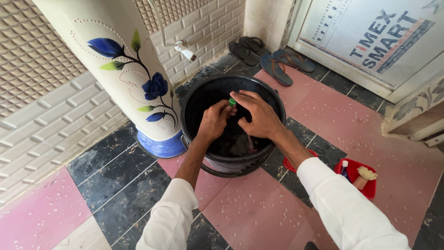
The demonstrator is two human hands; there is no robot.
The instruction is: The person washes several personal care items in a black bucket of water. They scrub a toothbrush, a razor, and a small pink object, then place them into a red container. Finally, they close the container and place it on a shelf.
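1. Pink and dark marbled floor tiles [259, 208], flecked with water drops, run up to a wall of cream tiles [41, 106] with a small tap [184, 50] sticking out of it.
2. Against that wall stands a cream pedestal [125, 69] painted with blue flowers, on a blue base.
3. Just beside the pedestal sits a black bucket [217, 164], its inside dark and seemingly wet; a thin pinkish handle [250, 144] leans within it.
4. Both hands reach over the bucket's mouth from white sleeves.
5. The left hand [213, 121] has its fingers curled narrow around a small green object [232, 101], which sits at the fingertips above the bucket's far side.
6. The right hand [260, 115] lies palm-down beside it, thumb and forefinger meeting at the same green piece, the other fingers loosely spread; I cannot tell how firmly it grips.
7. To the person's right, a red tub [370, 187] on the floor holds a brush [365, 176] and a small bottle [344, 167]; another red rim [292, 165] shows from behind the right forearm.
8. Further off, dark sandals [245, 50] and blue flip-flops [281, 65] lie near a white door [370, 41].
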